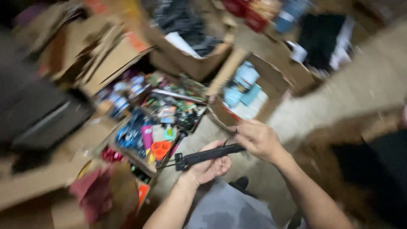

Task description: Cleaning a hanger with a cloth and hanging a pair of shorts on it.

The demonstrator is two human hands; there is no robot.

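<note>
A long black stick-like tool [203,155] with a clamp at its left end lies across both of my hands, low in the middle of the blurred head view. My left hand [210,166] is wrapped around its middle from below. My right hand [259,139] pinches its right end, where a thin black cord or strap sticks up. Both forearms come up from the bottom edge over my grey trousers [224,210].
Open cardboard boxes surround me: one full of small colourful items [157,123] at the left, one holding blue packages [243,91] ahead, one with dark items [186,29] at the back. A dark case [46,121] sits far left. The beige floor [356,89] stretches right.
</note>
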